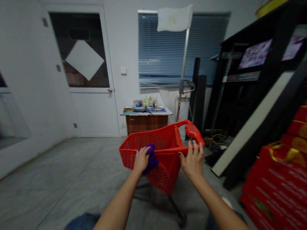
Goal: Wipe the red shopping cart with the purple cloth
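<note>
A red plastic mesh shopping cart [151, 142] on dark wheels stands in front of me, with a red handle [194, 133] at its far right corner. My left hand [142, 160] is shut on a purple cloth [150, 160], pressing it against the cart's near rim. My right hand [193, 160] sits a little to the right, its fingers curled over the same rim just below the handle. The inside of the cart's bottom is hidden from this angle.
Stacked red printed cartons [287, 175] fill the lower right, beside a black shelf unit with screens [255, 54]. A wooden cabinet with clutter [146, 122] stands ahead, near a pole with white cloth [174, 19]. Cables lie on the grey floor [54, 184].
</note>
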The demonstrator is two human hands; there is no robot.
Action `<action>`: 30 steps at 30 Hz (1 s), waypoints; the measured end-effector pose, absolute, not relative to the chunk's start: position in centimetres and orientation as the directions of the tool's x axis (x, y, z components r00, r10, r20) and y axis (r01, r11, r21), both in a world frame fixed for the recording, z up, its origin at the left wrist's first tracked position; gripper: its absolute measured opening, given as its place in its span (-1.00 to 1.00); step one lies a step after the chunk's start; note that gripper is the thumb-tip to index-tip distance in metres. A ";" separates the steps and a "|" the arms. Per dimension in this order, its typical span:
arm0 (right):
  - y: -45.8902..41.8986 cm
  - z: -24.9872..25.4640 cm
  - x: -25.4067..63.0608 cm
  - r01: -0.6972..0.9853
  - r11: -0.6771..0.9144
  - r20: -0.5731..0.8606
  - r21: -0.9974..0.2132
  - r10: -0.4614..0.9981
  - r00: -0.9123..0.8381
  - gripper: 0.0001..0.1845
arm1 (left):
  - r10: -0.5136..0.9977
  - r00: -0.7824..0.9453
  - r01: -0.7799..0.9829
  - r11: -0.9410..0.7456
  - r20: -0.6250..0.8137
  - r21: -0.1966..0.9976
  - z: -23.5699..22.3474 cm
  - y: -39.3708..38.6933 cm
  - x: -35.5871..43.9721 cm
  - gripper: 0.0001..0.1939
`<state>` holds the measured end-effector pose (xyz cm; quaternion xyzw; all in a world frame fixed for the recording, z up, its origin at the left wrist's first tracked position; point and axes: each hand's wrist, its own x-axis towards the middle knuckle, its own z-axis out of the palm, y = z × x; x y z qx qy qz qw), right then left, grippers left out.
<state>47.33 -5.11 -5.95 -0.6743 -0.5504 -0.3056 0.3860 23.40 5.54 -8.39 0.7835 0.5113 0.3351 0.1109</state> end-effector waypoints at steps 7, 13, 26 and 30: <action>-6.0 -5.9 43.5 0.981 -0.124 0.812 -0.149 0.551 0.193 -0.17 | 0.757 0.435 0.471 -0.653 0.488 0.594 -5.2 2.0 29.0 -0.50; -7.6 -4.7 44.1 0.999 -0.033 0.733 -0.037 0.678 0.050 -0.27 | 0.751 0.434 0.469 -0.660 0.498 0.587 -5.1 3.7 26.4 -0.51; -7.0 -5.0 42.3 0.981 0.163 0.831 -0.104 0.557 -0.005 -0.19 | 0.656 0.492 0.392 -0.754 0.572 0.528 -3.8 0.9 27.5 -0.48; -7.0 -5.1 43.2 0.965 0.202 0.836 -0.169 0.548 0.032 -0.13 | 0.637 0.493 0.437 -0.770 0.593 0.465 -3.0 0.7 27.4 -0.52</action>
